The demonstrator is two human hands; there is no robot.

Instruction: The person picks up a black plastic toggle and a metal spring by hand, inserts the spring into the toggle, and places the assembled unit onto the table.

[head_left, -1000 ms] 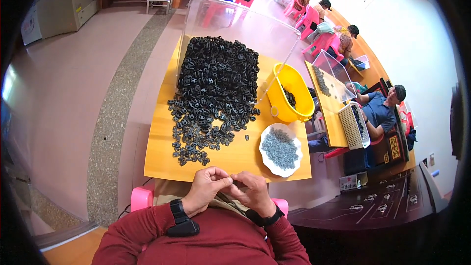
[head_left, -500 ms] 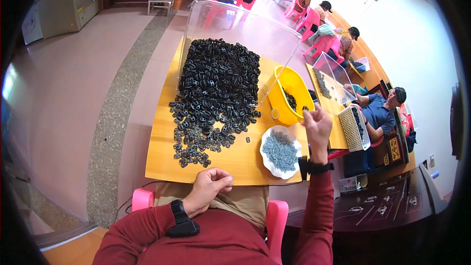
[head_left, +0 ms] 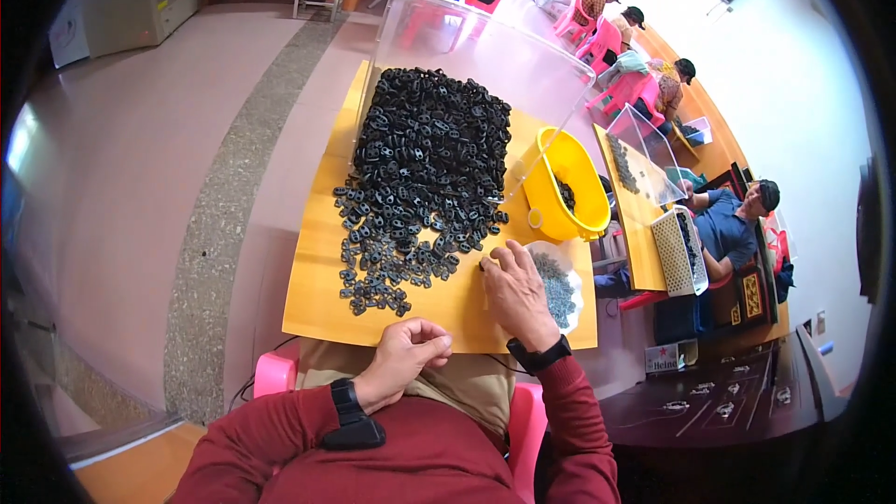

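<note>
My left hand point(head_left: 403, 359) rests at the table's front edge, thumb pressed to curled fingers; anything in the pinch is hidden. Over the tabletop, my right hand point(head_left: 519, 291) reaches with bent fingers, their tips at a lone small black plastic piece, partly covered. Its wrist side overlaps a white wavy-rimmed bowl point(head_left: 577, 315) of tiny clear-grey pieces. Left of this hand spreads a large heap of black two-holed plastic pieces point(head_left: 434, 135), thinning toward me. Behind the bowl stands a yellow tub point(head_left: 571, 217) with some black pieces inside.
A clear plastic bin point(head_left: 485, 23) lies tipped on the wooden table point(head_left: 313, 303), its mouth toward me, the heap spilling out. At right, another person point(head_left: 733, 219) sits by a second table with a white perforated basket point(head_left: 679, 257). More people sit on pink chairs farther back.
My right hand has come down from the yellow tub's near edge, leftward to the lone black piece. The left hand keeps its pinch. The whole view has shifted slightly.
</note>
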